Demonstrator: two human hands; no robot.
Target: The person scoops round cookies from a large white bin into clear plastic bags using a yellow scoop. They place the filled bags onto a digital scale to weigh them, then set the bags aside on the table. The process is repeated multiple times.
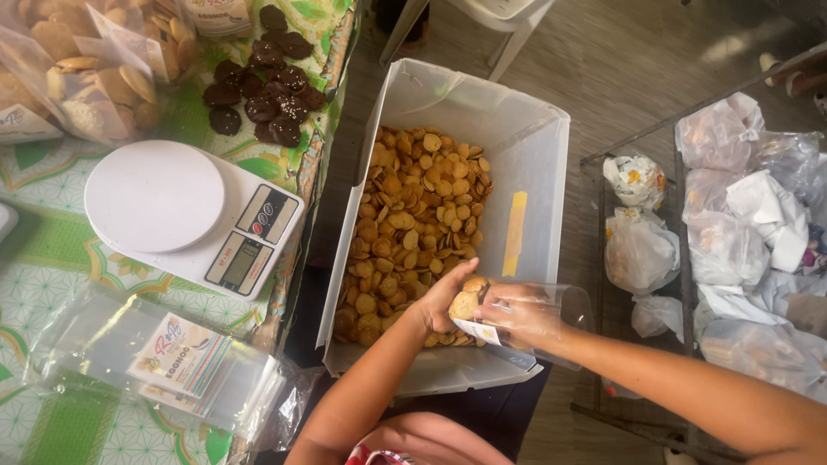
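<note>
Both hands work at the white plastic bin's (525, 164) near edge: left hand (448, 301) grips round tan biscuits (469, 297), right hand (517, 314) seemingly grasps a clear plastic bag (556, 306). I fear crumbs spilling if its mouth sags.

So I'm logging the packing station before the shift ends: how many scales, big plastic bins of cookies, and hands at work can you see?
White digital kitchen scale: 1
Clear plastic bin of small round cookies: 1
Hands at work: 2, the left hand holding cookies, the right hand holding a clear plastic bag
Total: 4
</note>
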